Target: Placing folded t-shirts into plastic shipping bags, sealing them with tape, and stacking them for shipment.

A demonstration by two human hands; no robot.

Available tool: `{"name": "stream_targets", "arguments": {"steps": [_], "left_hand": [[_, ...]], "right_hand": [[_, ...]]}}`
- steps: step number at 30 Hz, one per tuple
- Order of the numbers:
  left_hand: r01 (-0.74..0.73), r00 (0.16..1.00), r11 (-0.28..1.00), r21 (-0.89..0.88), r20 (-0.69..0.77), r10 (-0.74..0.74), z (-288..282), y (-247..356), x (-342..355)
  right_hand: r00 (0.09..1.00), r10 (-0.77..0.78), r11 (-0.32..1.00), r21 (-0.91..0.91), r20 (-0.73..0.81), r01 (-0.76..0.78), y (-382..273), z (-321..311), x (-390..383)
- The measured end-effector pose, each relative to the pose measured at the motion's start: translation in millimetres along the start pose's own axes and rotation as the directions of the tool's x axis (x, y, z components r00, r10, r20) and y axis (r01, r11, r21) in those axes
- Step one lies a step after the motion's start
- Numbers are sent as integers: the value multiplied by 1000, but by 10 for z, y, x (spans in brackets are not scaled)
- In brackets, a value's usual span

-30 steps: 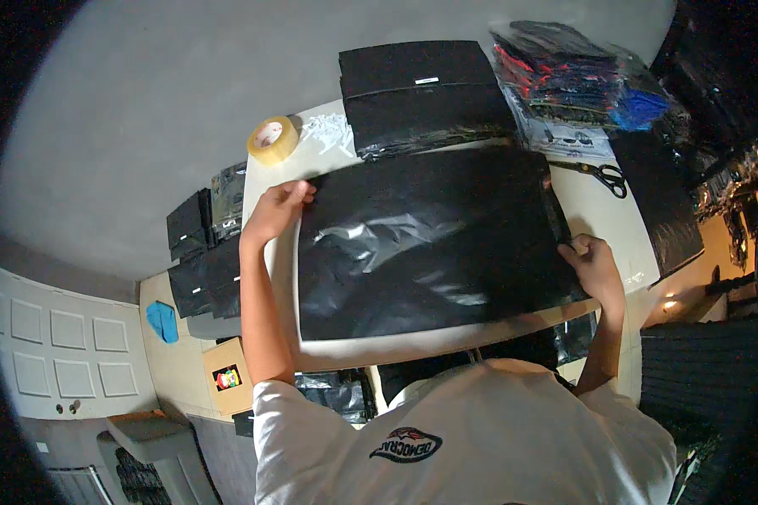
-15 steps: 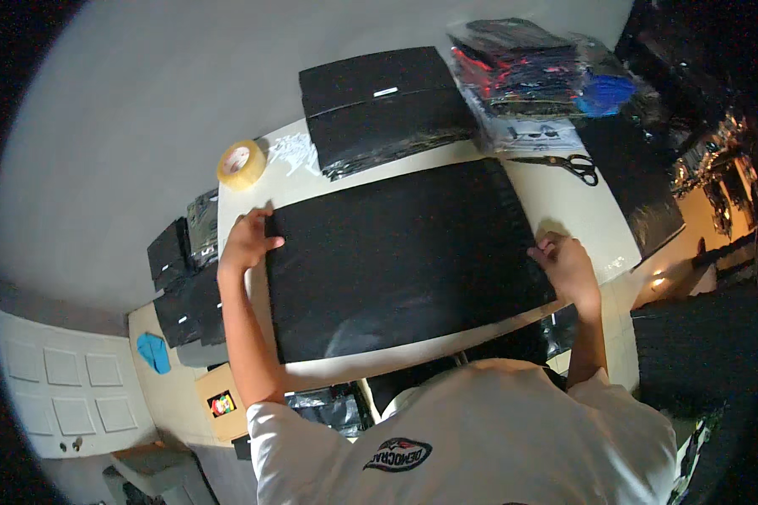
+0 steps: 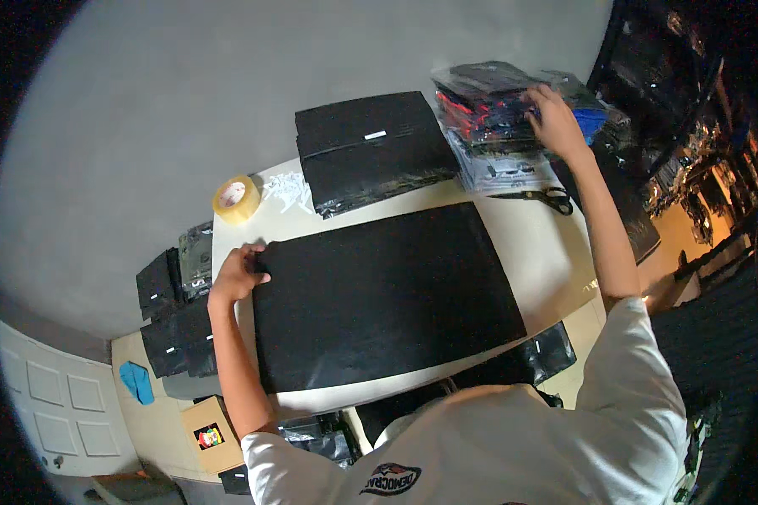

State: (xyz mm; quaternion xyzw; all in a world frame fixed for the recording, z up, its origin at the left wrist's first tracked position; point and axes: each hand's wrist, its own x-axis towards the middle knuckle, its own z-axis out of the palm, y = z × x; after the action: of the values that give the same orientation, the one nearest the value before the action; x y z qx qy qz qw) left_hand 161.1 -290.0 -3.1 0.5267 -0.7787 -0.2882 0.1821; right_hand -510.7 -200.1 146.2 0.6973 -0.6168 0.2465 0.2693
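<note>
A large black rectangular sheet-like piece [image 3: 387,299] lies flat on the white table [image 3: 535,252] before me. At its far left corner my left hand [image 3: 237,274] grips the left edge, thumb on top and fingers curled at the corner. My right hand [image 3: 556,126] is stretched out to the far right, over a stack of clear plastic-wrapped packages [image 3: 488,97] with red, dark and blue contents. Its thumb and fingers are apart at the top of the stack, and I see nothing held between them. Black-handled scissors [image 3: 554,199] lie just nearer than the stack.
Behind the sheet stands a pile of black folded packages [image 3: 370,156] with a small white label. A roll of tape [image 3: 236,199] and small white slips [image 3: 288,192] sit at the far left. More black packages [image 3: 173,337] and a cardboard box [image 3: 209,433] are left of the table.
My right hand has left the sheet's right edge and reached up to the plastic-wrapped stack. The left hand stays at the sheet's left corner. The whole view has shifted slightly.
</note>
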Motion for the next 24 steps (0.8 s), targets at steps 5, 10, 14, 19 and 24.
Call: {"name": "stream_targets", "arguments": {"steps": [5,10,14,19,24], "left_hand": [[46,999,997,60,2,-46,-14,127,-47],[14,1000,999,34,0,-14,-2,146,-55],[12,1000,1000,28,0,-13,-47,-17,-140],[-11,1000,998,-62,-20,10,-11,-17,-27],[21,1000,999,46,10,-22,-62,74,-22]], "right_hand": [[993,87,993,-89,86,-79,378,340,436],[980,108,953,-299,169,-54,129,94,387],[996,-79,997,21,-32,80,-1042,-297,-241],[821,-194,931,363,537,-18,-2097,-511,-1095],[523,-241,889,402,817,-219,-2235,-102,-1061]]}}
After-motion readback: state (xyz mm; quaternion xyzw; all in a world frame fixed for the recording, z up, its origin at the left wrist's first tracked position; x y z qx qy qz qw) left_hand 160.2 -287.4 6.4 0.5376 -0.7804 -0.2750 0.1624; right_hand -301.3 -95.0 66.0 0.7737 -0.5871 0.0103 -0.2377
